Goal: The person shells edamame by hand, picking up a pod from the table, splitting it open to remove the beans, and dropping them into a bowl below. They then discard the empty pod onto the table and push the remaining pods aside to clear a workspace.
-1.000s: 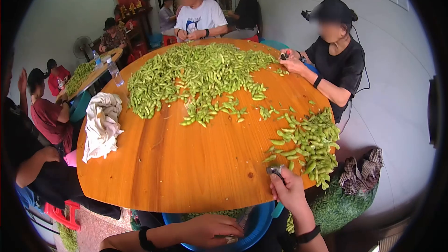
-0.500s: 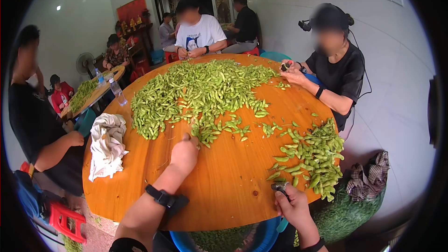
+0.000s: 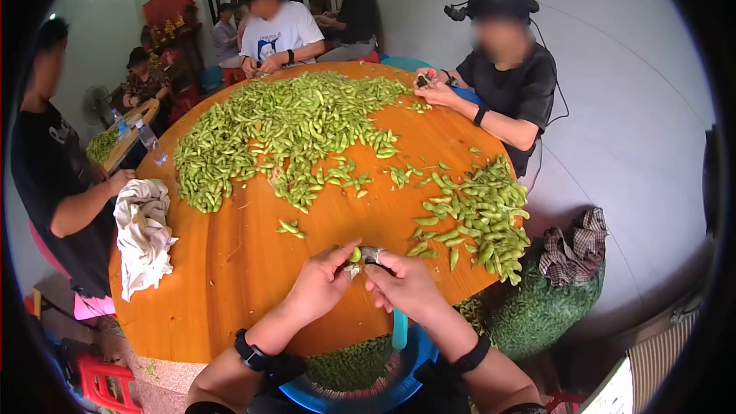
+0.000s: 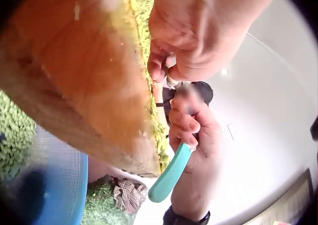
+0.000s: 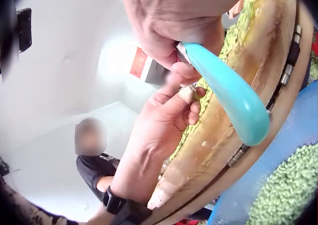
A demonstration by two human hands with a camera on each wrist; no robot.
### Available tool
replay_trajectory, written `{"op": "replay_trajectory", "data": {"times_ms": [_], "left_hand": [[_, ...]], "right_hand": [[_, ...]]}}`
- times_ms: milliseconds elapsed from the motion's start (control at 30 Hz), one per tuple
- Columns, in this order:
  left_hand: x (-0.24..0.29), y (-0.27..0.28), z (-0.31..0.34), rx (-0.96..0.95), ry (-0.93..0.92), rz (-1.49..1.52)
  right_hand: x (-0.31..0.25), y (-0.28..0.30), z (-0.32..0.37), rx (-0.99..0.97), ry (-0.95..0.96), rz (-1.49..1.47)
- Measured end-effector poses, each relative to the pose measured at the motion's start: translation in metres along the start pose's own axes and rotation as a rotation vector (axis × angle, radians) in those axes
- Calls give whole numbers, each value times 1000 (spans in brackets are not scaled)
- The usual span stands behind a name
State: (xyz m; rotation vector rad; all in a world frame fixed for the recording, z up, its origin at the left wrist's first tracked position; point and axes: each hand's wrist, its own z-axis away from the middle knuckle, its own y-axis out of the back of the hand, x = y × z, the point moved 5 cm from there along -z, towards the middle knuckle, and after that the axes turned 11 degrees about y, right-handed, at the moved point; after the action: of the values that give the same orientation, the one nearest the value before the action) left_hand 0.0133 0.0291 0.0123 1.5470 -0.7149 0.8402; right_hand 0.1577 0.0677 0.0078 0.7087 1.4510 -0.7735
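Trimming, apparently: at the table (image 3: 253, 276) edge, left hand (image 3: 318, 287) grip pinches an edamame pod (image 3: 355, 254); right hand (image 3: 406, 285) clenches a teal-handled cutter (image 3: 399, 330) (blades hidden); next calls for blades squarely on the pod's tip.

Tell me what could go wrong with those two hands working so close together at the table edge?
The right hand grips a teal-handled tool whose metal tip meets the pod pinched in the left hand; a slip might nick a fingertip. The hands work near the table edge above the blue basin, so a bean could drop past it.
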Motion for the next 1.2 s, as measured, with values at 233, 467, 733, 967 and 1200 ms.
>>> {"op": "replay_trajectory", "data": {"times_ms": [233, 467, 733, 967, 1200], "left_hand": [[-5, 4, 3, 35, -171, -200], [-12, 4, 1, 7, -153, -131], [-26, 0, -5, -324, 182, 425], [-31, 2, -14, -510, 266, 820], [-41, 1, -14, -237, 325, 810]], "right_hand": [[10, -12, -5, -31, 12, 12], [6, -19, -7, 18, 54, -41], [22, -11, -15, 6, -71, -371], [20, -4, -22, -18, -111, -465], [2, -19, -8, 93, 171, 28]]}}
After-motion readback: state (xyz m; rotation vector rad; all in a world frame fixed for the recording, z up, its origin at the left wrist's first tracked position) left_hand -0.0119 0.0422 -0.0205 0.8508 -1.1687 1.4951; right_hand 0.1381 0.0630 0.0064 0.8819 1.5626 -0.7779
